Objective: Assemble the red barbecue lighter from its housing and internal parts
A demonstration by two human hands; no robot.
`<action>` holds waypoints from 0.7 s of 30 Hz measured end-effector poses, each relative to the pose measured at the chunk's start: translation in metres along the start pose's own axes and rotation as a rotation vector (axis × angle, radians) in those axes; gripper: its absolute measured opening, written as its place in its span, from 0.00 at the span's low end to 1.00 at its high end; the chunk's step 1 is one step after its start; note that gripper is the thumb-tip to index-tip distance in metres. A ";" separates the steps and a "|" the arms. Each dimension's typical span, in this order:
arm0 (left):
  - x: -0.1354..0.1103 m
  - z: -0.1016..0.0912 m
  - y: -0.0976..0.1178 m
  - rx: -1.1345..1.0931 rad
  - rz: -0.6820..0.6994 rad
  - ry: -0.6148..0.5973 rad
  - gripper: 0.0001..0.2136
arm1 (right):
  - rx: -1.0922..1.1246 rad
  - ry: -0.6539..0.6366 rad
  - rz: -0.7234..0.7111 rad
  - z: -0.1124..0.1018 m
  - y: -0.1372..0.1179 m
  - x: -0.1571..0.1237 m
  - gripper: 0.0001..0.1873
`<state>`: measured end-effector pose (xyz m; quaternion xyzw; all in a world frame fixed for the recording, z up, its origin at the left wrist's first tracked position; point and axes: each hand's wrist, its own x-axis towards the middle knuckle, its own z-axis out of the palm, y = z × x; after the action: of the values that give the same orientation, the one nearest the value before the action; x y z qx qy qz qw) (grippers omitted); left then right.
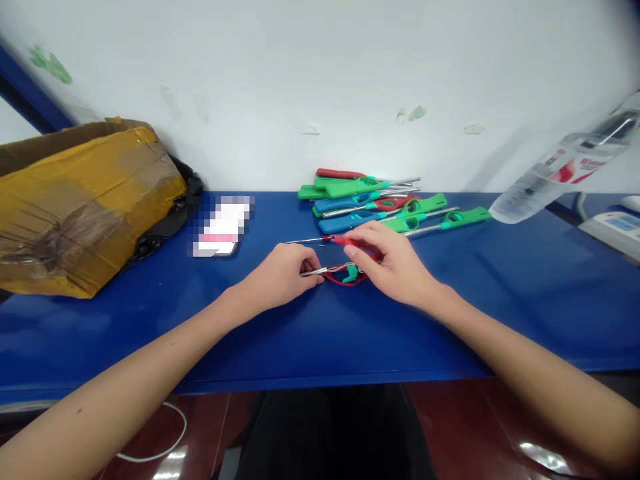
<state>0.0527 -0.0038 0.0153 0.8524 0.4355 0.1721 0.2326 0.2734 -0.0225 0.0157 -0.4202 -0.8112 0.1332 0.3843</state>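
Tabletop [150,320]: red lighter [334,272], lighter pile [380,200], box [75,207]

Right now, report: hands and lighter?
Left hand pinching nozzle of red lighter; right hand covering its handle. Second red lighter alongside; lighter pile behind, apart.

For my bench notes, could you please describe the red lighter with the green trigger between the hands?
The red lighter is a long-nosed plastic one with a green trigger and a thin metal tube. It rests on the blue table, tube pointing left. The left hand pinches the tube; the right hand covers its handle.
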 end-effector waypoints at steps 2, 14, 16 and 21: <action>0.000 -0.002 0.000 0.000 0.013 -0.021 0.03 | 0.024 0.029 0.012 -0.002 0.000 0.001 0.11; -0.005 -0.018 -0.007 0.116 0.128 -0.119 0.06 | 0.204 0.173 0.095 -0.019 0.014 0.007 0.19; -0.005 -0.017 -0.007 0.126 0.134 -0.114 0.05 | 0.213 0.205 0.117 -0.024 0.014 0.008 0.20; -0.006 -0.017 -0.006 0.146 0.146 -0.114 0.07 | 0.286 0.218 0.200 -0.043 0.014 0.011 0.24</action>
<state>0.0368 -0.0011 0.0256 0.9050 0.3696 0.1076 0.1810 0.3094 -0.0098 0.0421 -0.4517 -0.6919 0.2384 0.5104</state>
